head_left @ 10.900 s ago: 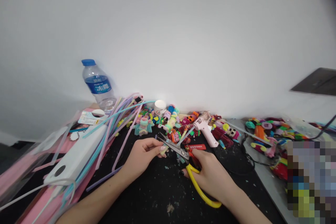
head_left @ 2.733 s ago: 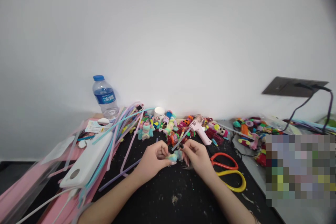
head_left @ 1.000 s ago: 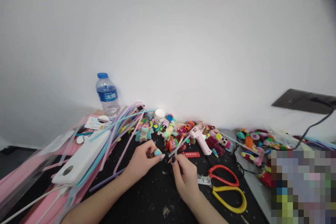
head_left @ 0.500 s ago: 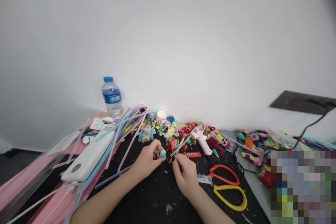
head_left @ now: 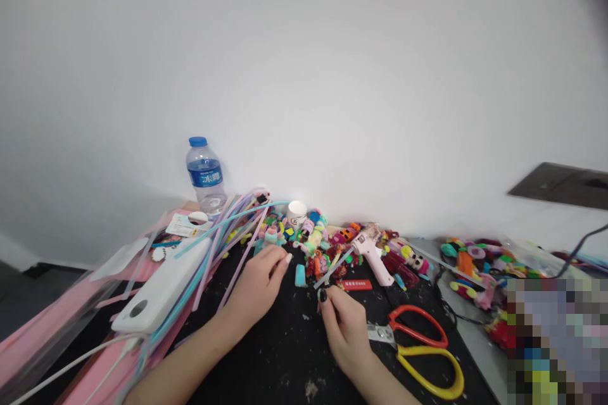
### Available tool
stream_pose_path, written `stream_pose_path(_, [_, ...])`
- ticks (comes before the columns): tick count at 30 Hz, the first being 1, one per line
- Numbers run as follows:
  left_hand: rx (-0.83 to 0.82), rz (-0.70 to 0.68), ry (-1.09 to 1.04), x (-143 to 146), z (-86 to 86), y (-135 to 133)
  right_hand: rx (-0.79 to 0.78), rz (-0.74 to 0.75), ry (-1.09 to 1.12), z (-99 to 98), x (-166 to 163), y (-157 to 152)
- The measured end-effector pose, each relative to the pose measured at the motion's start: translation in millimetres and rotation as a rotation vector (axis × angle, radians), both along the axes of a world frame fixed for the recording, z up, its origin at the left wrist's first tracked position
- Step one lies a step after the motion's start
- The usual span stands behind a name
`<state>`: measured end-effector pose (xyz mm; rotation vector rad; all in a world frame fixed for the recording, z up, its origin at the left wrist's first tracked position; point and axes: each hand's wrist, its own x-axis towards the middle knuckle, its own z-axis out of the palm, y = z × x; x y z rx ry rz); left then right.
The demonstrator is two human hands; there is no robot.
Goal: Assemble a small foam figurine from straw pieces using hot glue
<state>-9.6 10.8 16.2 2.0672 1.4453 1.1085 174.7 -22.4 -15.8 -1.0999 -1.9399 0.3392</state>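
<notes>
A small light-blue fuzzy piece [head_left: 300, 275] stands on the black tabletop [head_left: 285, 361] between my hands. My left hand [head_left: 259, 285] rests just left of it, its fingers loosely stretched out and holding nothing. My right hand [head_left: 344, 326] sits a little nearer to me. Its dark-nailed thumb and fingers are pinched together on something too small to make out. Right of that hand lie scissors [head_left: 418, 348] with red and yellow handles.
A pink glue gun [head_left: 373, 253] lies among small colourful figures [head_left: 316, 237] by the wall, with a white jar [head_left: 297, 210] and a water bottle [head_left: 206, 174] behind. Pastel pipe cleaners [head_left: 223, 234] and a white box [head_left: 161, 285] lie left. More colourful pieces [head_left: 475, 259] and a cable lie right.
My left hand has let go of the light-blue piece, which now stands on the table. My right hand has drawn back slightly, still pinched.
</notes>
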Motion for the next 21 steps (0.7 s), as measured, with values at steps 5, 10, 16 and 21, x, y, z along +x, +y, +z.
stream_pose_path(5, [-0.155,0.097,0.303,-11,4.9,5,-0.018,0.058,-0.057,-2.3,-2,-3])
stream_pose_path(10, [-0.306,0.063,0.418,-10,-5.7,1,-0.052,0.122,-0.132,-4.2,-2,-4])
stream_pose_path(16, [-0.366,-0.002,0.284,-13,-10.5,6,-0.126,0.117,-0.031,-1.7,-2,-7])
stream_pose_path(21, [-0.391,-0.001,0.094,-10,-7.0,7,-0.154,0.154,0.051,2.9,-2,-11])
